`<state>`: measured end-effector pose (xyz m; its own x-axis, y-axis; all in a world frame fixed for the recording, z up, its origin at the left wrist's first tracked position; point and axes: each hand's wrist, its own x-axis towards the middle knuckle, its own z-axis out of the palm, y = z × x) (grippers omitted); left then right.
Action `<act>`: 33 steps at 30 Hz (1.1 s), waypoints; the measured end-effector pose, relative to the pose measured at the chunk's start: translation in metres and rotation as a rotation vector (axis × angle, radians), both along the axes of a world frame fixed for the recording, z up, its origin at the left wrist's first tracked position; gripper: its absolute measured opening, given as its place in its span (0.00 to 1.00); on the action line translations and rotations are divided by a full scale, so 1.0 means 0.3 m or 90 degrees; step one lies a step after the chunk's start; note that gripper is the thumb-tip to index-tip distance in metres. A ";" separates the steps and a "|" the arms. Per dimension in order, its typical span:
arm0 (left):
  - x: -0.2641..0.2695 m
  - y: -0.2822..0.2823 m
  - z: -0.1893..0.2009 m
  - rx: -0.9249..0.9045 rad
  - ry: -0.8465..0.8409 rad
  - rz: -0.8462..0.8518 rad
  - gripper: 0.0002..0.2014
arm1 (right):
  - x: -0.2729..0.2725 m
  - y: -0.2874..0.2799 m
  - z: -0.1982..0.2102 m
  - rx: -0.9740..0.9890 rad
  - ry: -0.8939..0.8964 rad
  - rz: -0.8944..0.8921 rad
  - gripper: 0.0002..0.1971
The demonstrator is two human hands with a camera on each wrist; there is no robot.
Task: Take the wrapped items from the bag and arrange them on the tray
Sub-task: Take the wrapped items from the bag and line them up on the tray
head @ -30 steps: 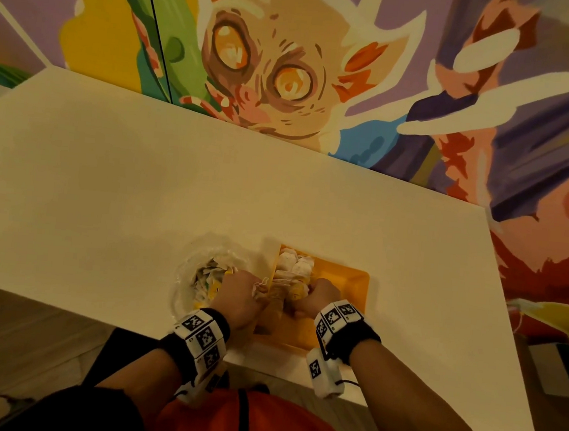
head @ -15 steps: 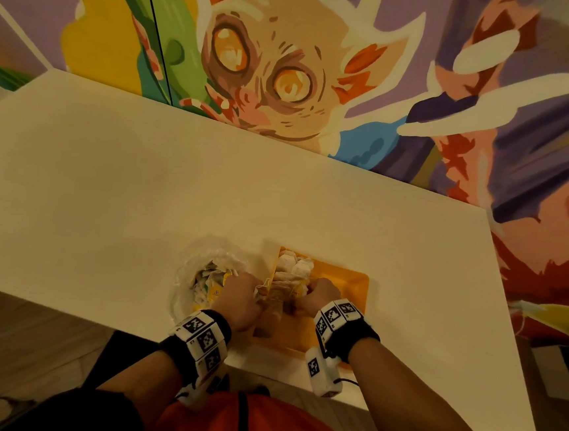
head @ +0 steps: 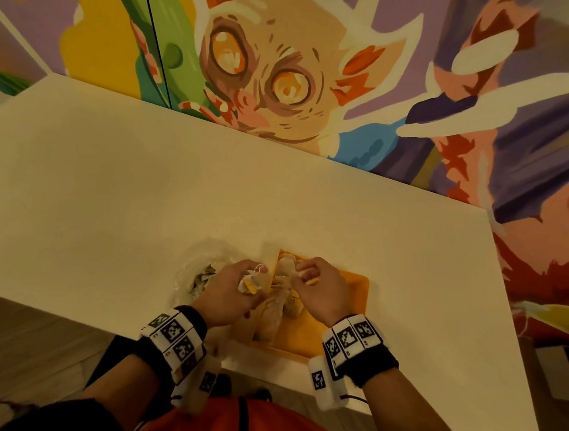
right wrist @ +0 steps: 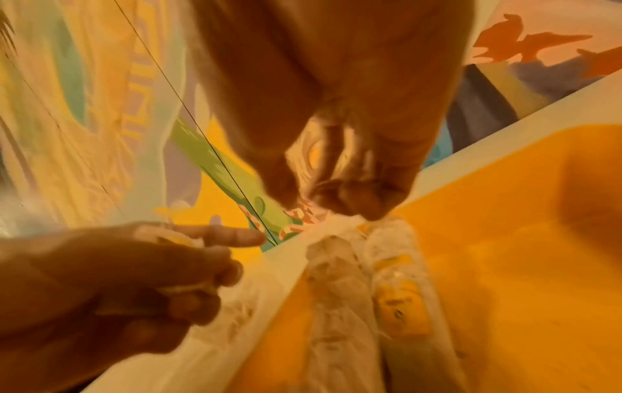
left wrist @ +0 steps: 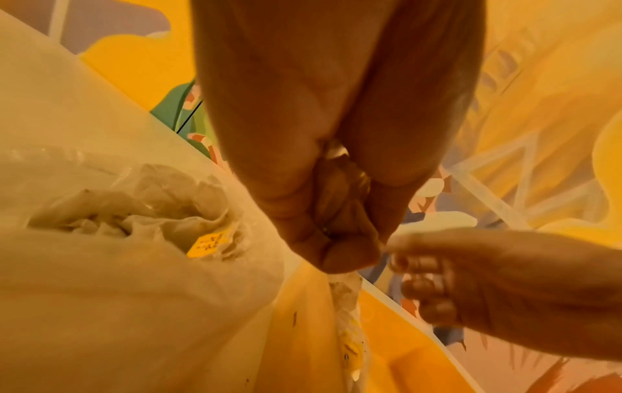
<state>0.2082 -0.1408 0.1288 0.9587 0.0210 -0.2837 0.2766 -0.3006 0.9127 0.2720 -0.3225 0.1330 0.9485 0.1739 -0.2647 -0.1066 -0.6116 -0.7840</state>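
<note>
A clear plastic bag (head: 192,277) lies left of the orange tray (head: 355,292) near the table's front edge. Several white wrapped items with yellow labels remain in the bag (left wrist: 141,212). Two wrapped items (right wrist: 336,292) lie lengthwise along the tray's left side (head: 276,309). My left hand (head: 248,281) hovers between bag and tray, fingers curled round a crumpled wrapped item (left wrist: 340,191). My right hand (head: 305,275) is over the tray's far left part and pinches the end of a wrapped item (right wrist: 336,216) lying there.
The white table (head: 141,185) stretches wide to the left and back, against a painted mural wall (head: 288,78). The tray's right half (right wrist: 521,266) is bare orange. The table's front edge runs just below my wrists.
My hands, which were pressed together on a bundle over the tray's left edge, have come apart. The left now holds an item of its own; the right has shifted toward the tray's far end.
</note>
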 end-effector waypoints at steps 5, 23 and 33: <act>0.000 0.006 0.000 -0.015 -0.010 -0.030 0.19 | -0.063 0.054 0.076 0.164 0.049 0.214 0.16; -0.007 -0.007 0.044 0.063 0.032 -0.161 0.20 | -0.077 0.079 0.033 0.098 0.050 0.266 0.12; -0.016 -0.007 0.022 -0.025 0.070 -0.130 0.09 | -0.068 0.043 0.042 0.224 0.011 0.160 0.07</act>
